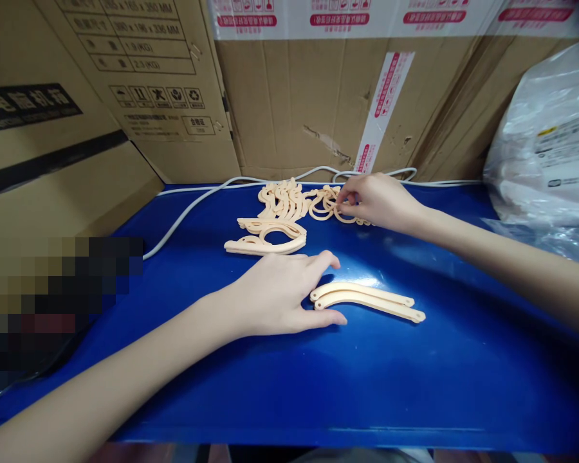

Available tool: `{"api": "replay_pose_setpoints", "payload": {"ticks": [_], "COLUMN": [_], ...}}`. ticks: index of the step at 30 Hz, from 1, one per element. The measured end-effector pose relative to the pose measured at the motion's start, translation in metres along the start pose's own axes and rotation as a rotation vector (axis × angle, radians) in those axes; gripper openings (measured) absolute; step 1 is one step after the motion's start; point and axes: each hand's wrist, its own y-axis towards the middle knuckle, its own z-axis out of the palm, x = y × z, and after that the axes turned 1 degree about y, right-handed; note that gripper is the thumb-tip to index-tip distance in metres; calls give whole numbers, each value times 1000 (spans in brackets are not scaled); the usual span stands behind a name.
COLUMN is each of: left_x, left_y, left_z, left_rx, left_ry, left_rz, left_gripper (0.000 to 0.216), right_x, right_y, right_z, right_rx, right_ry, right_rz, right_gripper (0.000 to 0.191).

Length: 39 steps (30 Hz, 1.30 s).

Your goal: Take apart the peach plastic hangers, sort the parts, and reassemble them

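My left hand (280, 292) lies on the table with thumb and index finger spread, at the left end of two cream plastic hanger arms (371, 299). These arms lie side by side, curved, with small holes at their ends. Further back, my right hand (376, 199) pinches at a pile of ring-shaped hanger hooks (322, 207); its fingertips partly cover the piece between them. To the left of that pile is a heap of wavy cream hanger pieces (282, 200). Just beyond my left hand rest folded hangers (270, 238), their lower edge close to my knuckles.
The table (415, 392) has a blue, shiny top. A white cable (188, 209) runs along its back edge. Cardboard boxes (294, 96) stand behind and at the left. A clear plastic bag (550, 141) with white contents sits at the back right.
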Motion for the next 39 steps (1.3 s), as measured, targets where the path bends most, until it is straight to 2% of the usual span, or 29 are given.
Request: {"api": "replay_pose_setpoints", "payload": {"ticks": [3,5,9,12,15,18,21,25,30,34,36,38,39], "left_x": [-6,-11,-21,-23,-18,-12,-4,7,7,-4,-8,-11,-12], "left_y": [3,6,16,22,24,20,14,11,12,10,10,10,11], "left_z": [-6,-11,-17,-17,-13,-9,-6,-2,4,11,14,16,17], "left_rx": [-20,-75,-305,-445,-463,-389,-292,-226,-245,-281,-321,-381,-413], "left_ry": [-2,-3,10,-38,-116,-116,-60,-128,-364,-512,-540,-484,-427], "left_rz": [-34,-58,-139,-231,-288,-249,-191,-134,-105,-102,-106,-117,-126], "left_gripper": [57,46,21,20,28,27,25,21,16,17,24,27,28], "right_x": [-4,-5,1,11,22,29,30,27,31,39,41,41,41], "right_y": [-9,-16,-38,-58,-78,-92,-99,-101,-105,-108,-107,-106,-105], "right_z": [-8,-15,-28,-35,-39,-37,-30,-21,-15,-13,-12,-13,-13], "right_rx": [-120,-237,-478,-547,-547,-532,-532,-491,-465,-349,-358,-344,-293], "right_ry": [77,116,129,91,89,73,77,142,257,444,617,740,769], "right_rz": [17,-13,-122,-204,-316,-403,-411,-364,-300,-219,-121,-21,13], "right_gripper": [18,15,8,8,7,6,9,8,9,30,37,19,10]}}
